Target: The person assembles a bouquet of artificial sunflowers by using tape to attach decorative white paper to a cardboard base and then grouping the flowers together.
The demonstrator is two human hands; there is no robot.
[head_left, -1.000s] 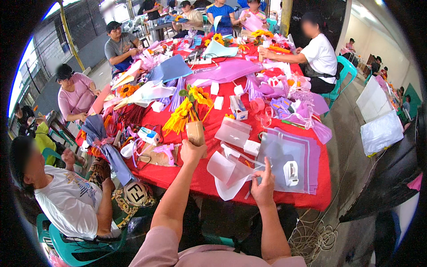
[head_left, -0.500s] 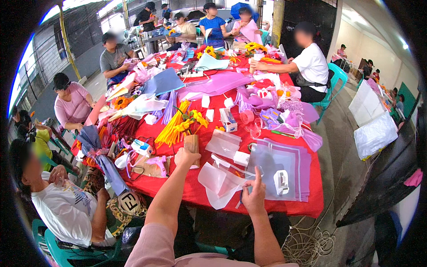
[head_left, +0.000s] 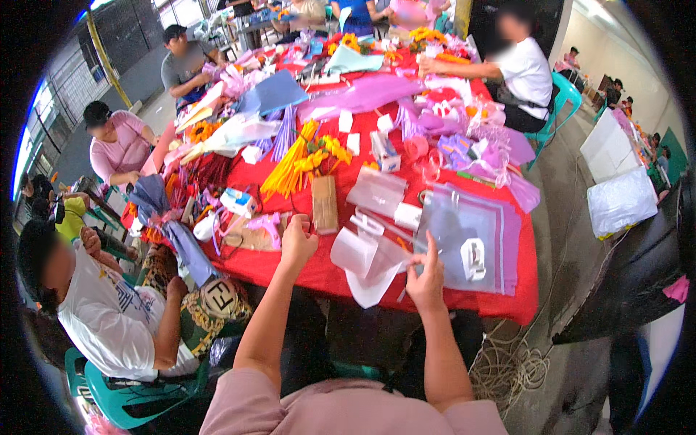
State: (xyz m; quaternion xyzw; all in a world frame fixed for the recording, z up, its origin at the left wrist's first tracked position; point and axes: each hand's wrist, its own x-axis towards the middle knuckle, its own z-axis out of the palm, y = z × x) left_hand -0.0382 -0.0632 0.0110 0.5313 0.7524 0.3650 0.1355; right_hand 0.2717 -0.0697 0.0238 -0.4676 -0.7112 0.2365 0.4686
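On the red-covered table [head_left: 500, 307], a brown paper-wrapped block [head_left: 324, 206] stands with yellow felt flowers and stems [head_left: 293, 170] above and behind it. My left hand [head_left: 296, 243] is just left of the block, off it, fingers curled; what they hold, if anything, is hidden. My right hand [head_left: 425, 279] has the index finger raised and other fingers curled, at the edge of curled translucent sheets [head_left: 359, 254]; what is in them is unclear. Beside it lie stacked grey and lilac sheets [head_left: 453, 254] with a white roll in a holder [head_left: 473, 259].
A pink glue gun [head_left: 272, 232] and cord lie left. Bouquets, wrapping and small boxes crowd the table. A co-worker in white [head_left: 109, 319] sits close at left; others sit around. Coiled cables [head_left: 511, 370] lie on the floor at lower right; a black panel [head_left: 616, 283] stands right.
My left hand has let go of the brown block and moved slightly left. My right hand keeps its raised index finger near the translucent sheets. The view has shifted a little.
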